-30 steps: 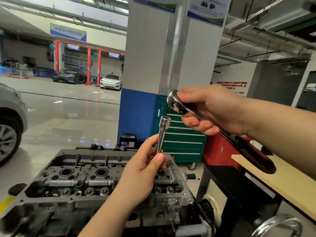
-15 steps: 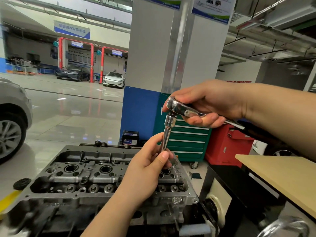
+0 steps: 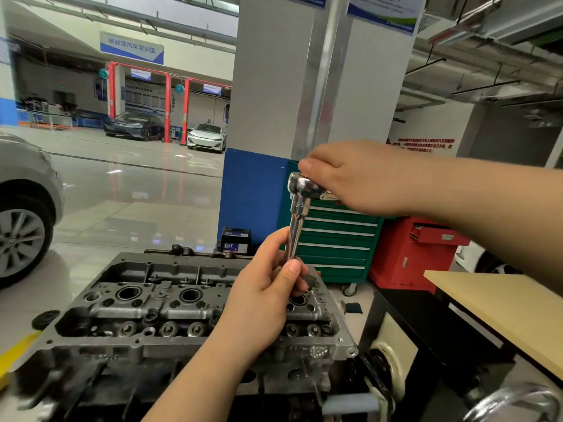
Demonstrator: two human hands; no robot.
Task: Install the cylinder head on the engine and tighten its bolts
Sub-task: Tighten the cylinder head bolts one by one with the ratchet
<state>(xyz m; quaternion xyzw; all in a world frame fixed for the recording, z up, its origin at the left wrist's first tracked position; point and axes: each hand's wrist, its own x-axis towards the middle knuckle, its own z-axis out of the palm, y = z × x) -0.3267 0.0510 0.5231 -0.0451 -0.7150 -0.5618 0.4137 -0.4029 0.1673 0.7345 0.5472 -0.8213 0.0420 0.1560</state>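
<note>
Head view puts the cylinder head (image 3: 170, 312) across the lower left of my picture, sitting on top of the engine (image 3: 146, 388), its upper face bare and full of round bores and bolt holes. Behind it I see a white and blue pillar (image 3: 268, 95), with a green drawer cabinet (image 3: 335, 242) at its foot and a red cabinet (image 3: 408, 254) just beside that. A tan tabletop (image 3: 502, 306) runs along the right edge. On the shiny floor beyond stand 2 parked cars, a dark car (image 3: 134, 124) and a white car (image 3: 207, 137).

Above the right end of the cylinder head, my right hand (image 3: 362, 178) grasps the ratchet (image 3: 307, 187), fingers wrapped over its handle so only the chrome head shows. A long socket (image 3: 295, 231) hangs straight down from that head, seated on it. My left hand (image 3: 262, 300) pinches the socket's lower part between thumb and fingers, well clear of the casting below.
</note>
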